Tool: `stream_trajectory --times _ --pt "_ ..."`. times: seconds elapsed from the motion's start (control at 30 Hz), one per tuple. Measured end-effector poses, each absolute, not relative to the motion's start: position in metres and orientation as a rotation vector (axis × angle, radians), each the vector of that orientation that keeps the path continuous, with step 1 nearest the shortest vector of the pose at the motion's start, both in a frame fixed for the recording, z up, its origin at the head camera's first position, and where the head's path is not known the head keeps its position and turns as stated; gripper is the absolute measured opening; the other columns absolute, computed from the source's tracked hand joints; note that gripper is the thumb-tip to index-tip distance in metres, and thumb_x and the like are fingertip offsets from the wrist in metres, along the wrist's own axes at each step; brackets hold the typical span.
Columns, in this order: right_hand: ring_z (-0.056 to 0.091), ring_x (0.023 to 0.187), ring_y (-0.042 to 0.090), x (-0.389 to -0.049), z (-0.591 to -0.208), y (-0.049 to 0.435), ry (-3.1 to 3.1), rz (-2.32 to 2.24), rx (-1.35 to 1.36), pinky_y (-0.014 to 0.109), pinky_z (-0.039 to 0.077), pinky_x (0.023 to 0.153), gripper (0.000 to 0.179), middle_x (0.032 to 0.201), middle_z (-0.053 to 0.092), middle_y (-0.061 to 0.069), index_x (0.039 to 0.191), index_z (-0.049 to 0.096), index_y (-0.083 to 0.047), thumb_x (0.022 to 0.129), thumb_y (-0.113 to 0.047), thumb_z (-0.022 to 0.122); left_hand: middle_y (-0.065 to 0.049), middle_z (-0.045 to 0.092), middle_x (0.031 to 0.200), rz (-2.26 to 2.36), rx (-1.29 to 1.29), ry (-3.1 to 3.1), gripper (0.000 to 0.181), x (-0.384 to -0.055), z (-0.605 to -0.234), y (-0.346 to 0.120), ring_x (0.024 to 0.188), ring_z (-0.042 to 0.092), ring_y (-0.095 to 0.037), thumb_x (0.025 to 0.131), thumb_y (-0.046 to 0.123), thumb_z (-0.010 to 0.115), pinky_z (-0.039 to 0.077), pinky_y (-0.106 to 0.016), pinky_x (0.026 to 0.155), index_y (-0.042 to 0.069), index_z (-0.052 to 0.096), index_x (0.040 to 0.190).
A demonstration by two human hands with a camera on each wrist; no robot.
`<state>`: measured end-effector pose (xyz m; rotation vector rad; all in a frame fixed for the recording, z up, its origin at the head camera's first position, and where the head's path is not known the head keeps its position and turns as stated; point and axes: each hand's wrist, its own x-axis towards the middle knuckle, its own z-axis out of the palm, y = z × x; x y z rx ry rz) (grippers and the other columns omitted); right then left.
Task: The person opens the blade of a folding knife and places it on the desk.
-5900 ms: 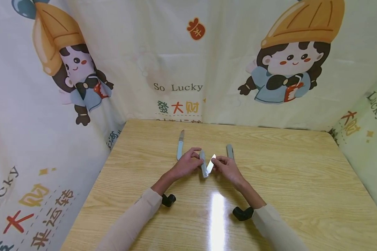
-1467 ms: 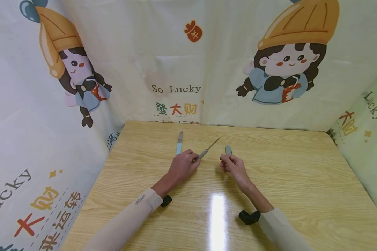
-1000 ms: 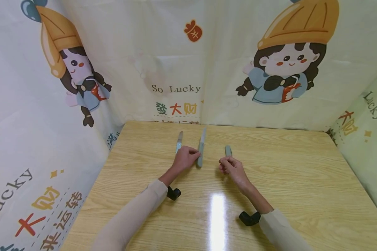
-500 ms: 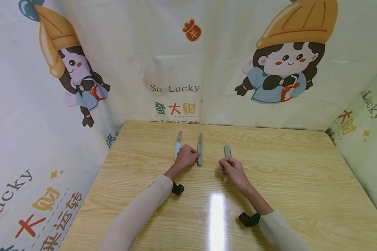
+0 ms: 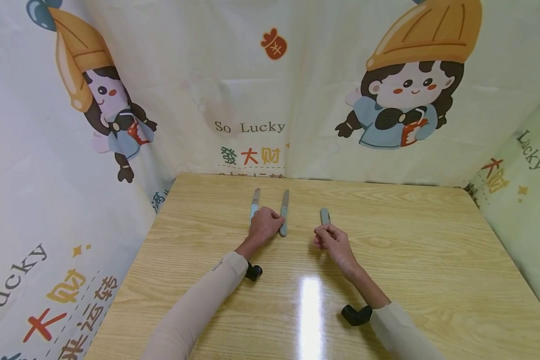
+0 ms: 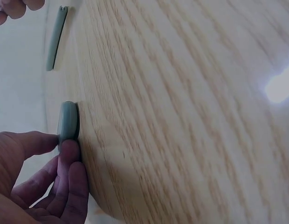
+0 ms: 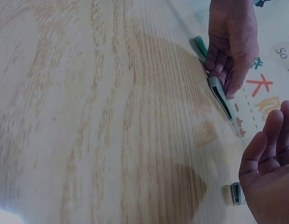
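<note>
In the head view my left hand [image 5: 265,223] pinches the grey-green handle of an unfolded pocket knife [image 5: 284,215], blade pointing to the back of the table. Thumb and fingers close on that handle [image 6: 68,120] in the left wrist view. Just left of it lies a second unfolded pocket knife [image 5: 255,205] with a pale blue handle, partly hidden by the left hand. My right hand [image 5: 334,243] hovers with loosely curled fingers and holds nothing. Beyond its fingertips lies a folded grey-green pocket knife [image 5: 325,216]; its slotted end [image 7: 235,193] shows in the right wrist view.
A wooden table [image 5: 409,260] stretches under both arms, with a bright light reflection at its front. A printed curtain [image 5: 315,100] hangs right behind the back edge and along the sides. Black wrist mounts [image 5: 357,315] stick out beside the sleeves.
Earlier both hands held the grey-green knife, half unfolded. The left hand then swung it to point backward and down beside the blue one, lately shifting slightly left. The right hand let go.
</note>
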<state>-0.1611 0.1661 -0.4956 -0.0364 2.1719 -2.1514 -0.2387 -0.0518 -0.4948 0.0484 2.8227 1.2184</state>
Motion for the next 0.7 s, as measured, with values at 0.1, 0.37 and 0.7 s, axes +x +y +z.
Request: stream_trajectory --times 0.1,0.37,0.7 --pt "0.063 0.082 0.024 -0.161 -0.497 0.167 2.165 -2.163 -0.037 0.034 0.055 0.075 0.036 0.089 0.063 0.015 0.113 0.058 0.017 0.108 -0.018 0.054 0.004 0.056 0.053 1.238 0.068 2.821 0.030 -0.238 -0.495 -0.052 0.049 0.044 -0.010 0.093 0.014 0.069 0.033 -0.025 0.047 0.008 0.074 0.064" --pt "0.062 0.085 0.028 -0.165 -0.497 0.172 2.235 -2.145 -0.056 0.033 0.055 0.076 0.040 0.092 0.063 0.019 0.112 0.059 0.017 0.108 -0.022 0.055 0.000 0.073 0.076 1.280 0.073 2.840 0.019 -0.235 -0.495 -0.053 0.060 0.058 -0.011 0.095 0.018 0.069 0.043 -0.026 0.055 0.007 0.083 0.086" --pt "0.054 0.100 0.020 -0.182 -0.481 0.193 2.576 -1.954 -0.193 0.026 0.046 0.078 0.033 0.115 0.066 0.023 0.117 0.070 0.008 0.106 -0.021 0.058 -0.001 0.071 0.096 1.221 0.156 2.969 0.023 -0.228 -0.480 -0.055 0.086 0.066 -0.018 0.098 0.021 0.062 0.054 -0.039 0.076 0.007 0.075 0.111"
